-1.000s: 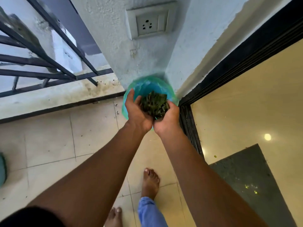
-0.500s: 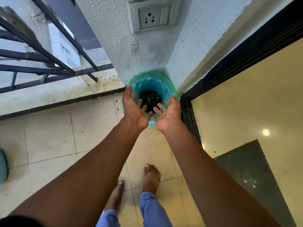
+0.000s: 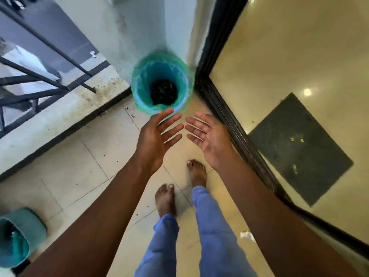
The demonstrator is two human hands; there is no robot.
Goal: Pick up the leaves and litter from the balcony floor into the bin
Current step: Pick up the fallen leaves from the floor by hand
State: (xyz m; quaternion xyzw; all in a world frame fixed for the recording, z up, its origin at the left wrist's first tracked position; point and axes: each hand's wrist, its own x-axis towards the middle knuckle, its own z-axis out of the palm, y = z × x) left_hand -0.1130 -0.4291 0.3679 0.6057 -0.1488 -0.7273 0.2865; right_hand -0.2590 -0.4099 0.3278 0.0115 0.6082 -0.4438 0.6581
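A blue bin (image 3: 139, 90) lined with a green bag stands in the corner between the wall and the door frame. Dark leaves (image 3: 164, 91) lie at its bottom. My left hand (image 3: 157, 136) and my right hand (image 3: 209, 134) hover side by side just in front of the bin, palms facing each other, fingers straight and spread, holding nothing. A white scrap of litter (image 3: 247, 235) lies on the tiled floor beside my right leg. Small dark bits (image 3: 132, 116) speckle the tiles near the bin.
A black sliding door track (image 3: 235, 124) runs along the right, with a grey mat (image 3: 299, 148) inside. The dirty ledge (image 3: 60, 114) and black railing (image 3: 40, 76) bound the left. A teal container (image 3: 18, 236) sits at the lower left. My bare feet stand mid-floor.
My hands held a heap of leaves over the bin, then opened and dropped it in. Now both empty hands have drawn back toward me, away from the bin.
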